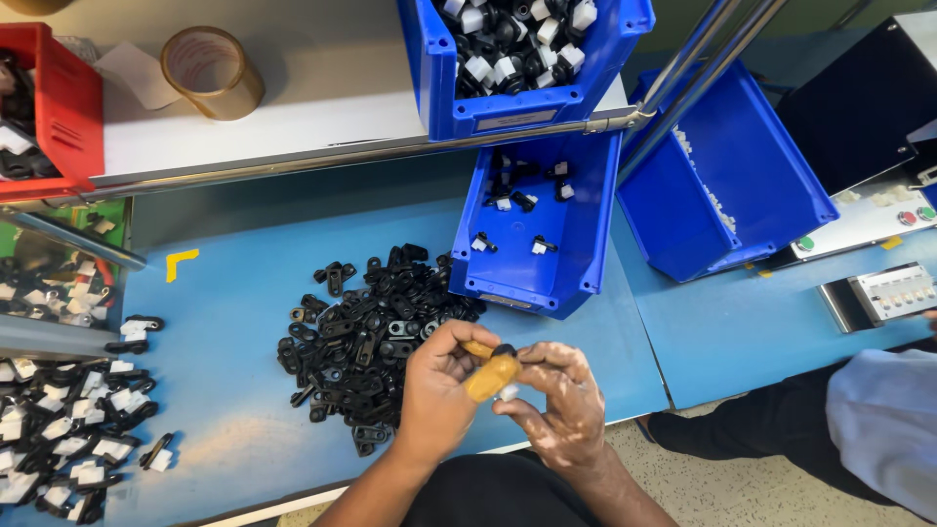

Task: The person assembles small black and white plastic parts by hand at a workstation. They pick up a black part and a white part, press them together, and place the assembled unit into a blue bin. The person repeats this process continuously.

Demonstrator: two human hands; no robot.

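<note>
Parts met between my two hands just above the near edge of the blue table: a small black-and-white plastic piece sat pinched at the fingertips, with amber finger cots on the left hand pressing toward the right hand. Both sets of fingers were narrow, closed on that piece. I judged a square, steady squeeze best, the pile of black clips and blue bin lying just beyond.
</note>
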